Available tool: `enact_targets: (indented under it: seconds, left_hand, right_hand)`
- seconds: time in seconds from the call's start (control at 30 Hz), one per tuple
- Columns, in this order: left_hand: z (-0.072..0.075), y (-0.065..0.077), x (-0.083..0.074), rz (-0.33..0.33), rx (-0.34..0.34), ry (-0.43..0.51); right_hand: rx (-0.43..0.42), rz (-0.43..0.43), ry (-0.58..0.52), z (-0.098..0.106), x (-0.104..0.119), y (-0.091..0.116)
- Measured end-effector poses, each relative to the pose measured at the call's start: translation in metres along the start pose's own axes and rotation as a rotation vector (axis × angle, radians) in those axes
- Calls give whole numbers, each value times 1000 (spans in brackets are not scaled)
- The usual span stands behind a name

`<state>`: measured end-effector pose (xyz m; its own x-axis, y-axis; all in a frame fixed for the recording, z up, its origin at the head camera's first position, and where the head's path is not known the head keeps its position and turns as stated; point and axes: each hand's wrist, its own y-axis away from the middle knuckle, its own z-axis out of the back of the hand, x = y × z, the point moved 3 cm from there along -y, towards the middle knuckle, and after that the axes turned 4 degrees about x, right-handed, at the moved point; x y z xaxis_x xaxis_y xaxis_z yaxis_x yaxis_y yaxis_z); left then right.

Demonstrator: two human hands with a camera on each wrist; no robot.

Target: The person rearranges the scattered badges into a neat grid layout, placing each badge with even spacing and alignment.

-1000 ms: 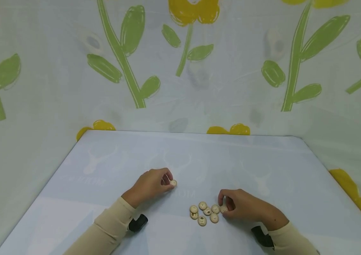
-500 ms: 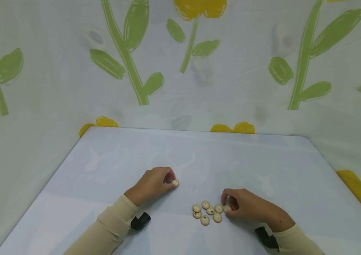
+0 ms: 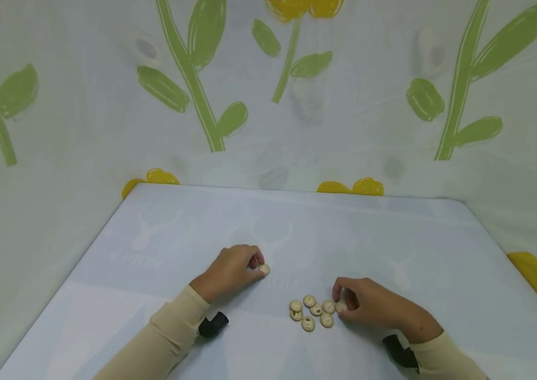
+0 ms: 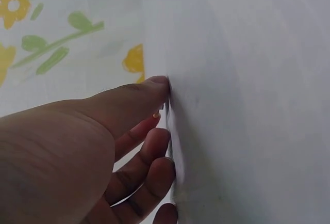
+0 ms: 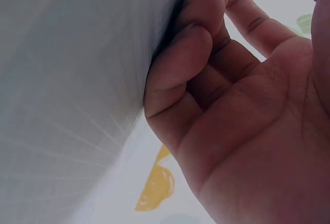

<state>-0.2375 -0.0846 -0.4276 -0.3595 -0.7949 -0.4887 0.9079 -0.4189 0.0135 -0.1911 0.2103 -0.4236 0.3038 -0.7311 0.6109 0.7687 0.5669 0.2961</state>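
Hands (image 3: 231,271) (image 3: 376,305) each pinching a round button (image 3: 265,269) (image 3: 342,307), marked faces upward, loose buttons (image 3: 315,310) clustered near the right

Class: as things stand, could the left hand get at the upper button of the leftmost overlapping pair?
Probably yes: only bare tabletop lies between the left hand and that upper button, though its grip, holding another button, would likely need freeing first.

Head view dipping, swinging left! Table (image 3: 192,211) slides up and rightward in frame; left hand (image 3: 231,270), right hand (image 3: 370,303), buttons (image 3: 315,308) ride along. Top-centre yellow flower (image 3: 292,8) cropped further; top-right yellow petals gone.
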Motion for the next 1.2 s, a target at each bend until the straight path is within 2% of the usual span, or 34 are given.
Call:
enact_targets:
  seconds: [0.27, 0.47, 0.57, 0.67, 0.9, 1.03, 1.2]
  left_hand:
    - [2, 0, 0, 25, 16, 2]
    - [5, -1, -1, 5, -6, 16]
    - [4, -2, -2, 2, 7, 15]
    - [2, -3, -2, -9, 20, -6]
    - [5, -1, -5, -37, -12, -38]
    - [3, 1, -9, -44, -6, -39]
    - [3, 4, -20, -95, -6, -47]
  right_hand:
    - [2, 23, -13, 2, 2, -2]
    - [-16, 22, 9, 6, 5, -2]
    - [-13, 19, 5, 5, 4, -2]
    - [-4, 16, -3, 4, 3, -2]
    - [-23, 28, -1, 6, 2, -2]
    - [-10, 20, -17, 2, 1, -2]
    - [-15, 21, -7, 2, 1, -1]
